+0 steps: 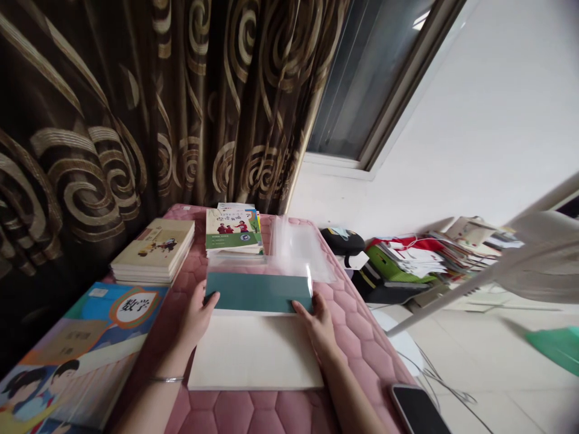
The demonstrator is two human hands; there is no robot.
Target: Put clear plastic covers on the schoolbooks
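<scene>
In front of me lies a book point(256, 352) with a pale face and a teal band point(257, 293) across its far end. Glossy clear plastic point(294, 278) shows at the band's far edge. My left hand point(203, 310) grips the band's left end, thumb on top and fingers at the side. On the opposite end, my right hand point(319, 319) grips it the same way, its thumb pressed on the teal surface. The fingers under the book are hidden. Beyond it, clear plastic book covers point(298, 247) are spread on the pink quilted surface point(266, 413).
Left stand a stack of beige books point(156, 250) and a large blue maths book point(85, 361). More books point(233, 232) sit at the back. A phone point(418, 410) lies front right. A white fan point(538, 259), piled papers point(407, 259) and cables point(446, 377) are to the right.
</scene>
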